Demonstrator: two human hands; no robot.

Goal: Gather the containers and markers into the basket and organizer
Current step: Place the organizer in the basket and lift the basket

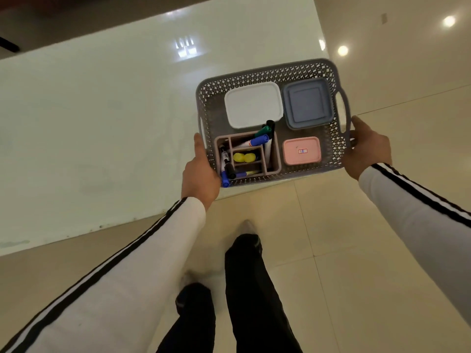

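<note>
both arms reach forward; the left hand and right hand clasp opposite ends of the grey basket, lids and marker-filled organizer inside, over the white table's right edge.

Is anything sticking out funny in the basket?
Yes. A blue-capped marker pokes out of the organizer over the basket rim beside the left hand. The lidded containers sit flat.
</note>
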